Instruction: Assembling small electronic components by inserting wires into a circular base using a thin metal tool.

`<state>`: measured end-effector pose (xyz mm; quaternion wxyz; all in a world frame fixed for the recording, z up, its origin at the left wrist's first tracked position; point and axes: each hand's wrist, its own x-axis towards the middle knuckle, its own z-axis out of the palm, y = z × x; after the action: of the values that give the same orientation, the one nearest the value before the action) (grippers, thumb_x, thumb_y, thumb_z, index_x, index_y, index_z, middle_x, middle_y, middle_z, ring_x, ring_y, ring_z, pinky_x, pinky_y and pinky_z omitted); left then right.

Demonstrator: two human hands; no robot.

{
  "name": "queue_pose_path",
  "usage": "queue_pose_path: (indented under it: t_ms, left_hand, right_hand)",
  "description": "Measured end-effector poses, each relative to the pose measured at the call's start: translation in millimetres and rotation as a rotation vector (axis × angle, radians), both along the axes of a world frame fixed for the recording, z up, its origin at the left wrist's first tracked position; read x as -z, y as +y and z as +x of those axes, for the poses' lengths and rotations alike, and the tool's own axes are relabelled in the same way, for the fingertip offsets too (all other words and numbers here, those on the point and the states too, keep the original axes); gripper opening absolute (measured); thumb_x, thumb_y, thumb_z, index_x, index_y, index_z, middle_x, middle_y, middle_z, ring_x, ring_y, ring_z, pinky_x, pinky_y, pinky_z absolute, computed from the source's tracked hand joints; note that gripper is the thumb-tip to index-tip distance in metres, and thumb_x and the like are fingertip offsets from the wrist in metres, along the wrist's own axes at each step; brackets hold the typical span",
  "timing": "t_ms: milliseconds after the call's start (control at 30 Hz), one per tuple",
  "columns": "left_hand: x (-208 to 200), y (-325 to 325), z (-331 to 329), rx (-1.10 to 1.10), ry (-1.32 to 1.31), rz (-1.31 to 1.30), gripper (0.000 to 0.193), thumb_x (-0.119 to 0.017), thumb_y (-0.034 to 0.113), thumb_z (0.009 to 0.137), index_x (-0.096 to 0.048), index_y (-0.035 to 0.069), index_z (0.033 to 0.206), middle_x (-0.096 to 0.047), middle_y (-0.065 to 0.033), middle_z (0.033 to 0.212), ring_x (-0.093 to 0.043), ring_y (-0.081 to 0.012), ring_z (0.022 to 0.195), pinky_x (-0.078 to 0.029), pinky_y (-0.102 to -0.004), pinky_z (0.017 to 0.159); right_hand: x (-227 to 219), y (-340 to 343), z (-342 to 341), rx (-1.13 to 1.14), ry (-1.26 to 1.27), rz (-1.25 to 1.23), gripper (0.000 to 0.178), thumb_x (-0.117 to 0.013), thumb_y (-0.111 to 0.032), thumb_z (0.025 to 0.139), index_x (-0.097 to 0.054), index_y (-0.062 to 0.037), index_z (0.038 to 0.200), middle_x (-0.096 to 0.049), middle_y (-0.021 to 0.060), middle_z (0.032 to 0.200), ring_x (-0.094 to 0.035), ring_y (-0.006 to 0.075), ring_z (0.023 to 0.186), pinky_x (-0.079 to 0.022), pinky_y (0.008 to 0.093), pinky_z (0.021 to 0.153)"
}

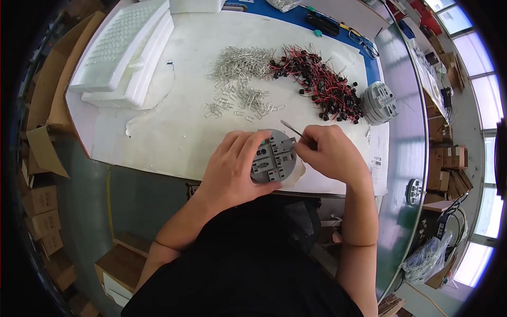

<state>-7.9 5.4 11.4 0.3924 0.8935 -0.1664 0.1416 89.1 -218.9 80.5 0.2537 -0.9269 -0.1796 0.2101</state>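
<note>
A round grey plastic base point(275, 153) with slots and raised blocks is gripped at the table's near edge by my left hand point(231, 165), fingers over its left side and thumb below. My right hand point(331, 152) is closed at the base's right side around a slim metal tool point(293, 128), whose tip points up and left; its exact kind I cannot make out. Beyond my hands lies a heap of bent wire clips point(240, 68). To its right spreads a pile of small black parts with red and black wires point(322, 84). Similar grey bases point(380, 103) are stacked at the right.
White foam trays point(121, 58) stand at the table's left. On the blue strip at the back lie glasses point(364, 43) and a black-handled tool point(322, 24). Another round part point(414, 191) rests on the green surface at right. Cardboard boxes point(45, 219) are stacked at far left.
</note>
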Motion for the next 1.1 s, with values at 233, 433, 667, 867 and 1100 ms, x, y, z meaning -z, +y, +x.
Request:
queue_pose_path:
  t_ms: [233,433,667,867,1100]
  left_hand:
    - [8,26,1,0.113,-0.231,-0.047,0.100,-0.103,0.027,0.062,-0.053,0.005,0.146,-0.065,-0.0118,0.124,-0.064,-0.0349,0.117,-0.055,-0.0451,0.101]
    - [7,89,-19,-0.119,-0.020,-0.840,0.096,-0.107,0.026,0.058,-0.061,0.004,0.140,-0.065,-0.0124,0.128,-0.063,-0.0252,0.122,-0.052,-0.0420,0.105]
    - [-14,75,-18,0.241,0.128,-0.087,0.090,-0.104,0.027,0.062,-0.062,0.008,0.140,-0.068,-0.0128,0.130,-0.064,-0.0327,0.129,-0.053,-0.0442,0.107]
    - [-14,52,-5,0.296,0.206,0.006,0.086,-0.102,0.026,0.063,-0.064,0.009,0.138,-0.070,-0.0121,0.131,-0.062,-0.0385,0.131,-0.052,-0.0474,0.109]
    - [-14,41,0,0.257,0.172,-0.010,0.081,-0.097,0.028,0.069,-0.061,0.010,0.139,-0.069,-0.0111,0.130,-0.062,-0.0364,0.129,-0.053,-0.0470,0.108]
  right_hand:
    - [21,5,44,0.067,-0.237,0.243,0.020,-0.081,-0.016,0.090,-0.077,0.0001,0.101,-0.075,0.0108,0.088,-0.067,0.0188,0.076,-0.053,0.0336,0.071]
    - [37,9,23,-0.059,-0.116,0.163,0.019,-0.082,-0.013,0.088,-0.077,-0.0044,0.104,-0.072,0.0113,0.091,-0.069,0.0236,0.085,-0.053,0.0358,0.075]
    - [36,4,18,-0.124,-0.121,0.142,0.017,-0.082,-0.011,0.087,-0.076,-0.0062,0.102,-0.068,0.0107,0.099,-0.069,0.0293,0.091,-0.054,0.0390,0.079]
    - [35,-1,28,-0.338,-0.206,0.174,0.014,-0.079,-0.009,0.089,-0.073,-0.0060,0.101,-0.065,0.0095,0.105,-0.069,0.0308,0.093,-0.055,0.0416,0.082]
    - [47,-5,22,-0.273,-0.240,0.113,0.015,-0.079,-0.008,0.090,-0.070,-0.0051,0.103,-0.067,0.0072,0.104,-0.068,0.0271,0.083,-0.055,0.0387,0.076]
